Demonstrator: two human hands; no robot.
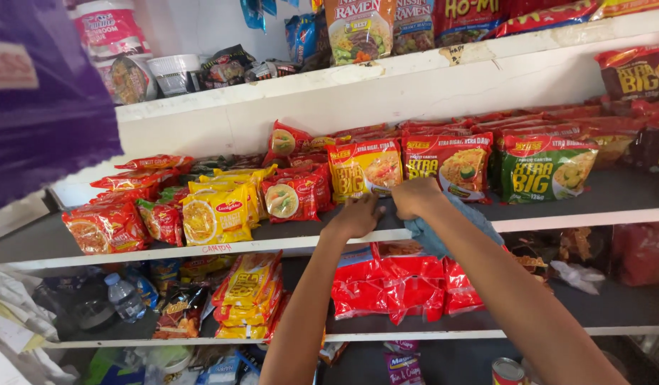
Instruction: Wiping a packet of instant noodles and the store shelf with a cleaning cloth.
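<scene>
My left hand (356, 217) rests flat on the dark middle shelf (301, 229), fingers just below an orange noodle packet (365, 170). To its right, my right hand (415, 197) is closed on a blue cloth (430, 235) that hangs over the shelf's front edge, in front of a red noodle packet (449, 164). A green noodle packet (547, 168) stands further right. Both forearms reach up from the bottom of the view.
Yellow packets (217, 214) and red packets (107, 227) fill the shelf's left part. Below are red bags (386, 285), stacked yellow packets (247, 296) and a water bottle (124, 298). The top shelf (415, 71) holds more packets. A purple blurred object (37, 93) blocks the upper left.
</scene>
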